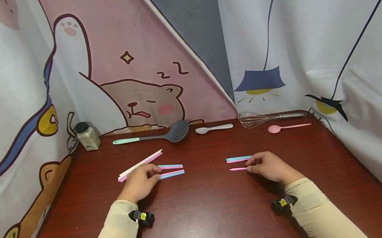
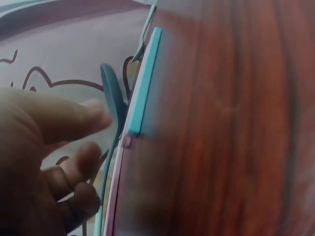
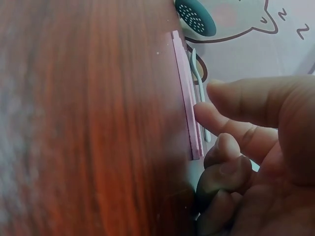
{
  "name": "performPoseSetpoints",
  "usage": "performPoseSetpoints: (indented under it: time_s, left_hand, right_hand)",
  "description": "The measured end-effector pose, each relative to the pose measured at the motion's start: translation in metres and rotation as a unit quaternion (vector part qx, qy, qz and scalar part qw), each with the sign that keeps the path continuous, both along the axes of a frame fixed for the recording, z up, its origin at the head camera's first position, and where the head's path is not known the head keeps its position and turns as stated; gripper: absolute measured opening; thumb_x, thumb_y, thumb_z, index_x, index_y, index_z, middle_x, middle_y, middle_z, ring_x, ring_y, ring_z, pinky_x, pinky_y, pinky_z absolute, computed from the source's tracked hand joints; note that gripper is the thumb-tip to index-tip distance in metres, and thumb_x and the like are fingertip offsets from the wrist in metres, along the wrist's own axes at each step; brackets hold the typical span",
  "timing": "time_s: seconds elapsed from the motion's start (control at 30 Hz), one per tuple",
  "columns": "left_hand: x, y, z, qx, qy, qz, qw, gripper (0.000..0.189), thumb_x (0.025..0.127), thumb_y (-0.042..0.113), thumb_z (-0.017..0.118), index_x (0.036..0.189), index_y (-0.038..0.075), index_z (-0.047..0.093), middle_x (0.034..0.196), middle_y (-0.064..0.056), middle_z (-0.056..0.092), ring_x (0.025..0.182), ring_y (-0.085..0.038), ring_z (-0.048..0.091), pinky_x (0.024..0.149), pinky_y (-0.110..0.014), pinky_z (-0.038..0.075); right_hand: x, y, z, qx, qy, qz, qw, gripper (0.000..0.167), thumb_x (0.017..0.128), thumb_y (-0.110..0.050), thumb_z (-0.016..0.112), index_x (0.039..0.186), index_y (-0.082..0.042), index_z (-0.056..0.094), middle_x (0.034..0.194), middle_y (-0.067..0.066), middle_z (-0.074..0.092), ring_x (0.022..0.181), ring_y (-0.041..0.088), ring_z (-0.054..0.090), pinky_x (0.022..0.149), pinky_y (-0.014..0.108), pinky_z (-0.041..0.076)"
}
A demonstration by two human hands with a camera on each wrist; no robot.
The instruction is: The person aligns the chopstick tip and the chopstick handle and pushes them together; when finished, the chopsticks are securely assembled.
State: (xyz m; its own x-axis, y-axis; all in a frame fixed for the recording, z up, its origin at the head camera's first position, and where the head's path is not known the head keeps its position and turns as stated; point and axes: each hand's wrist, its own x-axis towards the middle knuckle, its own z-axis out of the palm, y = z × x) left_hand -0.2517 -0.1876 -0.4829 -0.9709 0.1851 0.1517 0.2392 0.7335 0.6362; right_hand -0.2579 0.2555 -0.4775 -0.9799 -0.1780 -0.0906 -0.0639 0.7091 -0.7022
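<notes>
My left hand hovers at the near ends of two short pink-and-blue pairs of plastic sealing strips, an upper pair and a lower pair. In the left wrist view its thumb and fingers are parted, with a blue strip beyond them. Longer cream and pink strips lie behind that hand. On the right, my right hand reaches a lone pink strip; the right wrist view has one fingertip right at this pink strip, thumb apart. A blue-and-pink group lies just behind.
Along the back edge of the brown table lie a slotted spoon, a white spoon and a whisk. A pink spoon sits at the right, a black-lidded jar at the left corner. Printed curtains surround the table.
</notes>
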Motion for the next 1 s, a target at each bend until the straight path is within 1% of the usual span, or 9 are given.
performPoseSetpoints:
  time_s: [0.07, 0.1, 0.2, 0.27, 0.43, 0.57, 0.7, 0.83, 1.0]
  left_hand:
    - [0.001, 0.003, 0.000, -0.017, -0.008, -0.001, 0.9998, 0.013, 0.094, 0.013, 0.077, 0.107, 0.015, 0.078, 0.083, 0.002, 0.064, 0.078, -0.014, 0.057, 0.072, -0.035, 0.046]
    - [0.002, 0.004, 0.001, -0.026, -0.011, 0.002, 0.9996, 0.013, 0.094, 0.014, 0.077, 0.107, 0.015, 0.078, 0.082, 0.003, 0.063, 0.077, -0.013, 0.057, 0.072, -0.036, 0.045]
    - [0.002, 0.007, 0.000, -0.047, -0.012, 0.014, 0.9987, 0.014, 0.094, 0.016, 0.077, 0.108, 0.016, 0.078, 0.080, 0.005, 0.062, 0.075, -0.012, 0.057, 0.075, -0.039, 0.041]
    - [0.002, 0.008, -0.001, -0.053, -0.009, 0.022, 0.9983, 0.013, 0.094, 0.016, 0.077, 0.107, 0.016, 0.078, 0.080, 0.005, 0.062, 0.076, -0.012, 0.058, 0.077, -0.042, 0.039]
    - [0.002, 0.010, -0.002, -0.058, -0.011, 0.036, 0.9976, 0.011, 0.093, 0.015, 0.077, 0.104, 0.017, 0.077, 0.079, 0.005, 0.062, 0.076, -0.012, 0.058, 0.080, -0.045, 0.037]
    - [0.003, 0.011, -0.002, -0.061, -0.021, 0.036, 0.9973, 0.008, 0.094, 0.015, 0.076, 0.100, 0.019, 0.076, 0.078, 0.005, 0.062, 0.077, -0.013, 0.058, 0.081, -0.047, 0.035]
    - [0.005, 0.014, -0.001, -0.064, -0.026, 0.034, 0.9970, 0.007, 0.094, 0.013, 0.075, 0.098, 0.019, 0.075, 0.078, 0.005, 0.062, 0.078, -0.013, 0.059, 0.081, -0.048, 0.036]
    - [0.005, 0.016, -0.002, -0.063, -0.028, 0.034, 0.9970, 0.007, 0.093, 0.011, 0.074, 0.095, 0.018, 0.073, 0.079, 0.004, 0.062, 0.078, -0.013, 0.059, 0.081, -0.047, 0.036]
    - [0.005, 0.017, -0.003, -0.062, -0.027, 0.028, 0.9973, 0.007, 0.091, 0.011, 0.075, 0.091, 0.016, 0.069, 0.079, 0.003, 0.060, 0.077, -0.013, 0.058, 0.079, -0.046, 0.037]
  right_hand:
    - [0.000, 0.000, 0.000, 0.006, -0.002, -0.003, 1.0000, 0.010, 0.093, -0.010, 0.077, 0.102, -0.005, 0.077, 0.079, 0.003, 0.062, 0.074, 0.019, 0.051, 0.067, 0.034, 0.042]
    - [0.000, 0.000, 0.000, 0.008, -0.003, -0.003, 1.0000, 0.010, 0.092, -0.010, 0.078, 0.101, -0.005, 0.077, 0.077, 0.003, 0.061, 0.074, 0.019, 0.050, 0.067, 0.034, 0.042]
    - [0.000, -0.001, 0.001, 0.012, -0.003, -0.003, 0.9999, 0.008, 0.090, -0.008, 0.079, 0.098, -0.005, 0.077, 0.073, 0.002, 0.057, 0.071, 0.019, 0.049, 0.065, 0.033, 0.041]
    - [0.000, -0.002, 0.001, 0.015, 0.000, 0.003, 0.9999, 0.007, 0.089, -0.007, 0.079, 0.096, -0.005, 0.077, 0.072, 0.002, 0.057, 0.070, 0.018, 0.050, 0.064, 0.033, 0.041]
    - [0.001, -0.004, 0.001, 0.027, 0.004, 0.023, 0.9993, 0.006, 0.087, -0.002, 0.079, 0.089, -0.006, 0.075, 0.070, 0.001, 0.059, 0.068, 0.018, 0.051, 0.064, 0.033, 0.042]
    - [0.003, -0.005, 0.001, 0.033, 0.001, 0.030, 0.9990, 0.012, 0.085, 0.000, 0.079, 0.082, -0.009, 0.072, 0.068, 0.000, 0.058, 0.067, 0.018, 0.050, 0.063, 0.033, 0.041]
    - [0.003, -0.005, 0.002, 0.034, 0.000, 0.040, 0.9986, 0.013, 0.084, 0.000, 0.079, 0.080, -0.010, 0.071, 0.065, -0.002, 0.055, 0.066, 0.017, 0.049, 0.061, 0.031, 0.040]
    - [0.004, -0.006, 0.002, 0.033, 0.003, 0.054, 0.9980, 0.012, 0.082, -0.001, 0.080, 0.079, -0.009, 0.071, 0.063, -0.003, 0.052, 0.063, 0.014, 0.048, 0.058, 0.029, 0.038]
    - [0.007, -0.008, 0.004, 0.048, 0.005, 0.068, 0.9965, 0.011, 0.083, -0.001, 0.078, 0.079, -0.008, 0.071, 0.063, -0.004, 0.054, 0.063, 0.012, 0.048, 0.059, 0.029, 0.039]
